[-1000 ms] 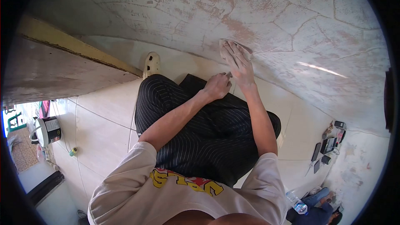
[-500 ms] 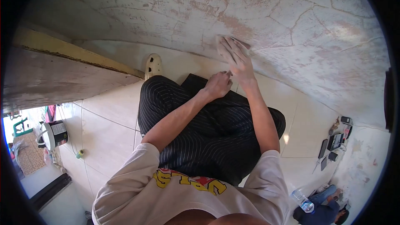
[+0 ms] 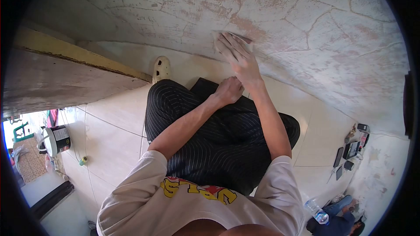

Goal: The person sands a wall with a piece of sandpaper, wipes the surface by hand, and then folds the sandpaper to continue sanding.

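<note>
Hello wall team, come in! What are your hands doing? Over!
Right hand flat over thin brownish sheet, against patchy grey-white wall. Left hand curled near black pinstriped trousers. Nothing seen blocking the right hand. Over.

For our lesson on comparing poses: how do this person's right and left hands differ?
The right hand is spread against the wall, its fingers extended; the left hand is curled, its fingers bent. The right hand reaches farther out, while the left hand stays nearer the striped trousers. Both are bare.
</note>
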The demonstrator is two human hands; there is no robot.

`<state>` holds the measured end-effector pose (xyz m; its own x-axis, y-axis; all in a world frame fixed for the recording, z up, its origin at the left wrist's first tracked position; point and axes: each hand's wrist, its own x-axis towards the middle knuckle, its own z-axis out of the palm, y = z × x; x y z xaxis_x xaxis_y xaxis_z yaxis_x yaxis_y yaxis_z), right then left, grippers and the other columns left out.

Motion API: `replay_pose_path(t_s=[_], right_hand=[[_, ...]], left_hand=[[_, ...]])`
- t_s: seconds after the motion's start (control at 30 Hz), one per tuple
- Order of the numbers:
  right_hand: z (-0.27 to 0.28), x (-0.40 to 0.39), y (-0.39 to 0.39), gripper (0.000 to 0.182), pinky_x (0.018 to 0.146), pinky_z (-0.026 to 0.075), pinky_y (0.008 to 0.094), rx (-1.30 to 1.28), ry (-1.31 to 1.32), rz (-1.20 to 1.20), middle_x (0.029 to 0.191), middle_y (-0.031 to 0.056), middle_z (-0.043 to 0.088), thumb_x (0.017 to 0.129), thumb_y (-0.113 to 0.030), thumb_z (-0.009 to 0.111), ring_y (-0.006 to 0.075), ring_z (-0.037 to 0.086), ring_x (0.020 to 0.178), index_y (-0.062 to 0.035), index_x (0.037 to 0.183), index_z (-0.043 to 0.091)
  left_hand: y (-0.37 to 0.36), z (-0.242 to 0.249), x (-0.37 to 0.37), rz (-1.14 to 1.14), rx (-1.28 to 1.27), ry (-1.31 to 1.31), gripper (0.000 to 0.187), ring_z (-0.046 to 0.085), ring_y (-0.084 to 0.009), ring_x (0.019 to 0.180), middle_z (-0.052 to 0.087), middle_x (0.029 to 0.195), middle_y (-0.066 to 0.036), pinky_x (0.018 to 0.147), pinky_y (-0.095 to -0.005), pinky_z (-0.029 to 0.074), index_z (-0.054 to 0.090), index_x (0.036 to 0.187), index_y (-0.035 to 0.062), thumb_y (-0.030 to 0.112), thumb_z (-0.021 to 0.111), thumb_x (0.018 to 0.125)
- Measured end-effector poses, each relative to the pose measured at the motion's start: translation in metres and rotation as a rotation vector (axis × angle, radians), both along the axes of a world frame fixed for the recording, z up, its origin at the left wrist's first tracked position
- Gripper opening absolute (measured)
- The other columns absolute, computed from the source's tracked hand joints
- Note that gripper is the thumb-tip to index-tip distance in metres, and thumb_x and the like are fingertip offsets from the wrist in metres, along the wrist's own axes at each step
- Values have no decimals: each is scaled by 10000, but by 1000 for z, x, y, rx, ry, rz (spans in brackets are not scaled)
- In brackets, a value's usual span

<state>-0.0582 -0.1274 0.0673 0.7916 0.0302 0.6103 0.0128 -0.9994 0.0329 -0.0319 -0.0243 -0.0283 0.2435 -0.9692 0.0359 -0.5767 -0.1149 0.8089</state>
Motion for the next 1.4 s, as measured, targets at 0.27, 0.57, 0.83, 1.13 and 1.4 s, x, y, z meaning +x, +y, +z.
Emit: replay_pose_path(t_s=[0.27, 0.57, 0.83, 1.13, 1.4], right_hand=[[-16, -24, -5, 437, 1049, 476, 390, 58, -46, -61, 1314, 98, 610, 817, -46, 579, 239, 537, 1283, -20, 1253, 603], [1, -16, 0, 461, 1080, 454, 382, 79, 49, -43, 1358, 78, 586, 823, -52, 580, 216, 512, 1310, -39, 1284, 588], [-25, -30, -10, 421, 1048, 482, 388, 47, -85, -63, 1307, 71, 622, 852, -73, 590, 226, 527, 1294, -26, 1271, 596], [8, 15, 11, 394, 1060, 464, 382, 72, -36, 8, 1322, 79, 612, 849, -71, 597, 230, 526, 1294, -17, 1239, 611], [-28, -25, -16, 431, 1012, 508, 398, 32, -175, -35, 1274, 71, 642, 821, -47, 630, 235, 561, 1258, -22, 1251, 610]], left_hand=[[-4, 0, -2, -79, 52, 6, 228, 586, -497, 930, 634, 989, -292, 777, -562, 472, 602, 1025, -40, 101, 574, 848], [-4, -9, -3, -63, 7, -28, 197, 634, -463, 871, 658, 917, -278, 790, -554, 498, 648, 907, -40, 133, 573, 850], [-3, 1, -3, -54, 104, -54, 230, 635, -466, 877, 654, 958, -282, 805, -553, 499, 635, 962, -57, 132, 559, 854], [-3, -26, -1, -48, -230, 32, 194, 613, -479, 890, 659, 942, -260, 763, -557, 478, 607, 993, -46, 91, 577, 858], [-3, -3, -4, -42, 48, -60, 220, 637, -464, 840, 651, 882, -268, 774, -561, 504, 627, 936, -67, 120, 578, 831]])
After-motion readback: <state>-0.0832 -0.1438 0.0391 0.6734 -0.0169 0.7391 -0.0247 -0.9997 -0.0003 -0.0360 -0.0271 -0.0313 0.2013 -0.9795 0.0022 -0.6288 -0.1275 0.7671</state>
